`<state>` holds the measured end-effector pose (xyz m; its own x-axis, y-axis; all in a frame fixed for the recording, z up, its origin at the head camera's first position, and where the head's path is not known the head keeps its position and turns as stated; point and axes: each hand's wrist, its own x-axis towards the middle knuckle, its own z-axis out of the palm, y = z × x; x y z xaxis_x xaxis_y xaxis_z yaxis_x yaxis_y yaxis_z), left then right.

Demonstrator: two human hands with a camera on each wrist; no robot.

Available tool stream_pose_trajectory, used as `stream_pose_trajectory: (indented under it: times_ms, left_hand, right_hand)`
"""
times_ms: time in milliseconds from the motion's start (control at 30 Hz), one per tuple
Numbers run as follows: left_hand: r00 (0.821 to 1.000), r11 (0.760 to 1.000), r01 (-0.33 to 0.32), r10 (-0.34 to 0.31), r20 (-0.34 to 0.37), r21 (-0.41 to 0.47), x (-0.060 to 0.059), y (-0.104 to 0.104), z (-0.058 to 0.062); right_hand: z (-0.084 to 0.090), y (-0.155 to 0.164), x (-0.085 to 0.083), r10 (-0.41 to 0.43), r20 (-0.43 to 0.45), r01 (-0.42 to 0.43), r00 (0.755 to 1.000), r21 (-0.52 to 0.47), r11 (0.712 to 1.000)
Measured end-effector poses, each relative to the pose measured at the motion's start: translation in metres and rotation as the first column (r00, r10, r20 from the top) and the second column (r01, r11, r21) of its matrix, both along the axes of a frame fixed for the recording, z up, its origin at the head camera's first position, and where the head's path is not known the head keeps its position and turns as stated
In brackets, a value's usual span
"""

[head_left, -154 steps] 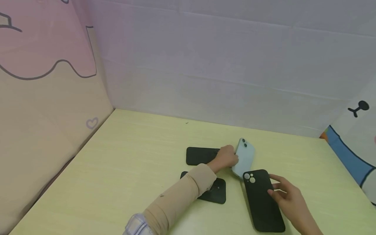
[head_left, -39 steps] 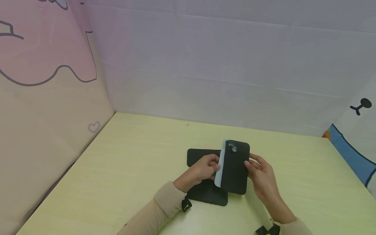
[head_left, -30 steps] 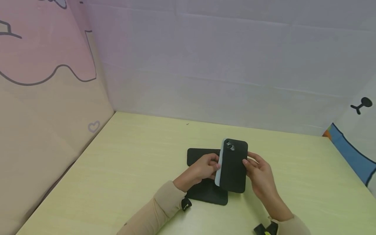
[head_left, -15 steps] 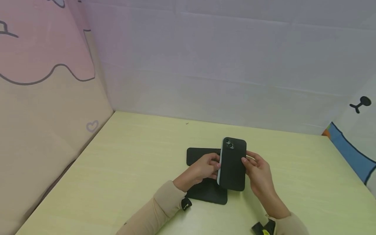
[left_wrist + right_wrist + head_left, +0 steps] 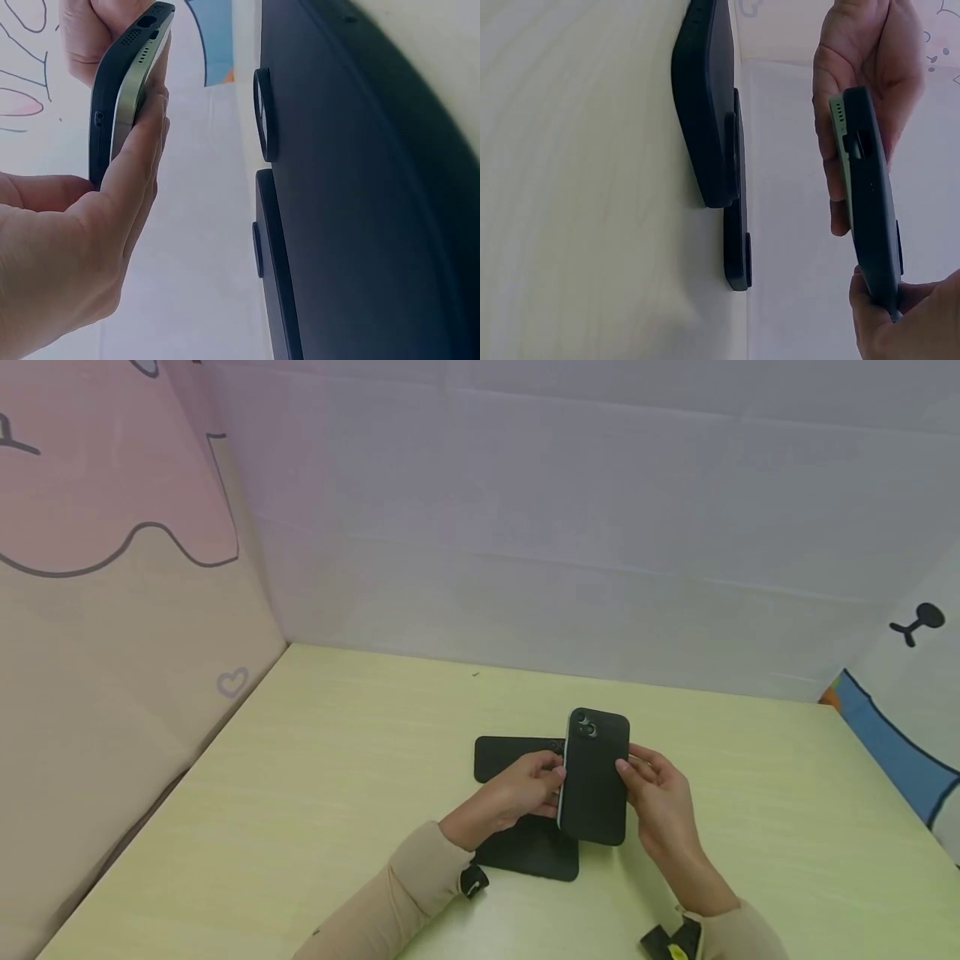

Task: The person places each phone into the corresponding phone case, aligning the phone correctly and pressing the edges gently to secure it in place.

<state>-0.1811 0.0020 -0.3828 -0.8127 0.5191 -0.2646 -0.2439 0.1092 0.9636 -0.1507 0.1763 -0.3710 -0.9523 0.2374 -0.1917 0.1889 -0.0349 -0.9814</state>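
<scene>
Both hands hold a phone (image 5: 594,777) in a black case (image 5: 600,793) above the worktop (image 5: 315,793), its back with the camera lenses facing up toward the head camera. The left hand (image 5: 517,789) grips the phone's left edge, fingers curled against it; the right hand (image 5: 660,793) grips the right edge, fingertips on the case's back. The grip on both sides is closed on the cased phone.

From the head view, only a thin pale strip of the phone shows along the case's left edge, and the phone hides part of what lies beneath it. Two spare cases lie on the worktop below and to the left: one (image 5: 510,756) farther back, one (image 5: 532,860) nearer the person, partly under the left wrist.

The left wrist view shows what the head view cannot: the phone's bottom end (image 5: 135,75), with its pale metal frame, speaker holes and the case wall wrapped round it, the left fingers (image 5: 139,150) lying along the frame. It also shows the two spare cases (image 5: 352,225) edge-on, one overlapping the other.

The right wrist view shows the phone (image 5: 866,195) from its side, well apart from the worktop, with the left hand (image 5: 862,75) behind it and the right hand (image 5: 907,322) at its near end. The two stacked cases (image 5: 712,112) touch each other there.
</scene>
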Motion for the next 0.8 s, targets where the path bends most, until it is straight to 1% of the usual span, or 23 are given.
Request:
stream_pose_trajectory:
  times_ms: [100,267,400,567,800]
  left_hand:
    - [1.0,1.0,-0.002,0.002,-0.011,-0.006,0.0012,0.0005,0.0004]
    - [0.999,1.0,0.008,-0.007,-0.04,0.007,0.0039,0.0002,0.0025]
    - [0.998,1.0,0.005,-0.005,-0.055,-0.004,0.0048,-0.0005,0.0026]
    - [0.998,1.0,0.011,-0.013,-0.067,-0.028,0.0036,-0.0006,0.0024]
    - [0.996,0.998,0.004,-0.008,-0.086,-0.055,0.0044,-0.0004,0.0041]
  right_hand:
    - [0.0,-0.0004,-0.0001,-0.009,-0.004,0.009,1.0,-0.008,1.0]
    - [-0.0008,-0.0008,-0.0002,-0.021,-0.005,0.021,1.0,-0.006,1.0]
    - [-0.0008,-0.0006,0.0004,-0.026,0.003,0.026,1.0,-0.008,1.0]
    - [0.0012,0.0009,-0.0001,-0.016,-0.003,0.016,1.0,-0.002,1.0]
    - [0.0044,0.0035,0.0003,0.005,0.01,-0.005,1.0,0.002,1.0]
